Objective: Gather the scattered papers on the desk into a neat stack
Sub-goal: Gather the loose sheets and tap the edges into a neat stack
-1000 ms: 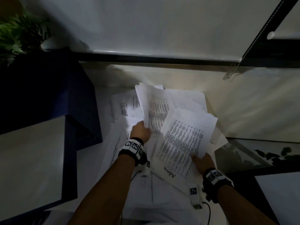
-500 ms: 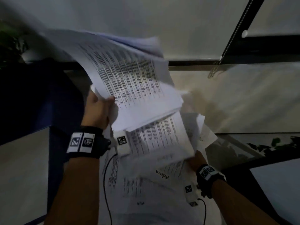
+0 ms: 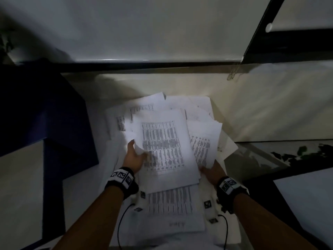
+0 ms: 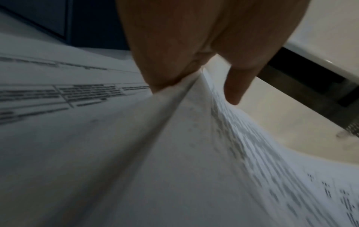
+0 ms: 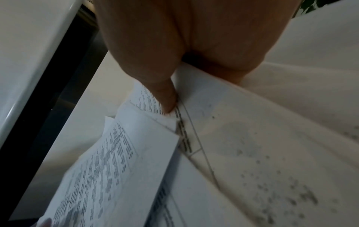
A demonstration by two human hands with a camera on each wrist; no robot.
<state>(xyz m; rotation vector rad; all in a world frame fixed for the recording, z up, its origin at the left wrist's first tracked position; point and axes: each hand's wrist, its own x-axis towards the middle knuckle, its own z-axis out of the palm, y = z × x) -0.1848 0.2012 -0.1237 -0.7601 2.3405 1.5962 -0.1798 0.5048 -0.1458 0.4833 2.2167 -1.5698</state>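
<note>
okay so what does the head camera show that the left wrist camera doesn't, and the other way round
Only the head view shows both hands at once: the left hand on the left edge of the top sheaf of papers, the right hand under its right side, more sheets fanned out unevenly beyond, and the dark blue box. Only the left wrist view shows the grip up close: the thumb lies on the printed side, other fingers beneath the edge. Both show printed tables on the pages and the pale desk.
</note>
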